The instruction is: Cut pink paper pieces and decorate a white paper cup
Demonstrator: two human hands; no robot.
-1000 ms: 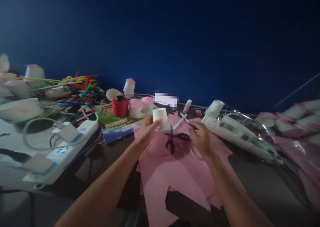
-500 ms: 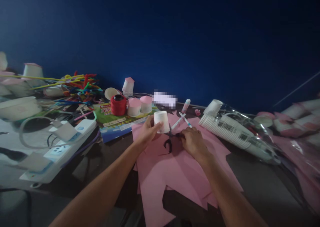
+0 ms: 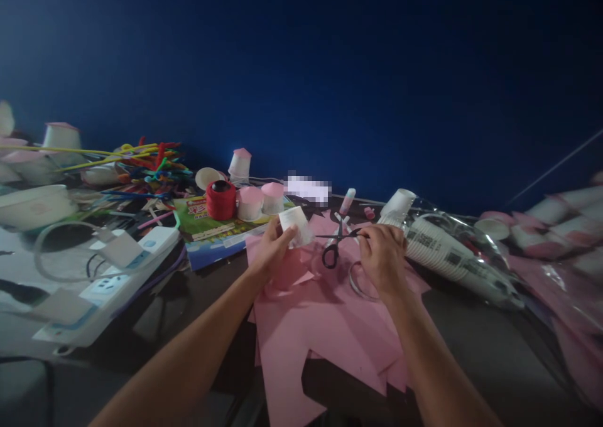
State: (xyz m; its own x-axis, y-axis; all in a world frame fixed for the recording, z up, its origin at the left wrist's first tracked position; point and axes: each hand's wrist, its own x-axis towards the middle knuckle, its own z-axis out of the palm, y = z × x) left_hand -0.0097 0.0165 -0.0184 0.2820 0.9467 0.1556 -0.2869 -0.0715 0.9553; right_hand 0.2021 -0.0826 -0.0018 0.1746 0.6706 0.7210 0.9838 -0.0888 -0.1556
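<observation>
My left hand (image 3: 271,245) is closed on a small white paper cup (image 3: 293,221), which tilts above the pink paper. To the right of the cup are black-handled scissors (image 3: 340,233) with blades spread; one handle loop is in my right hand (image 3: 382,251), the other loop hangs free. A thin pale ring (image 3: 354,282), like a strip off a cup's rim, shows just below my right fingers; whether it hangs from them or lies on the paper I cannot tell. Beneath both hands lie overlapping pink paper sheets (image 3: 325,326) with cut-out edges.
A red thread spool (image 3: 221,201) and pink-topped cups (image 3: 249,202) stand on a green-blue packet (image 3: 202,245). Rightward lies a bagged cup stack (image 3: 438,248). A glue stick (image 3: 347,201) stands behind. Leftward are a power strip (image 3: 113,289) and colourful pipe cleaners (image 3: 155,163).
The scissors have opened and my right hand has moved right, slightly away from the cup. My left hand has tipped the cup and shifted a little left. The pale ring now shows below my right hand.
</observation>
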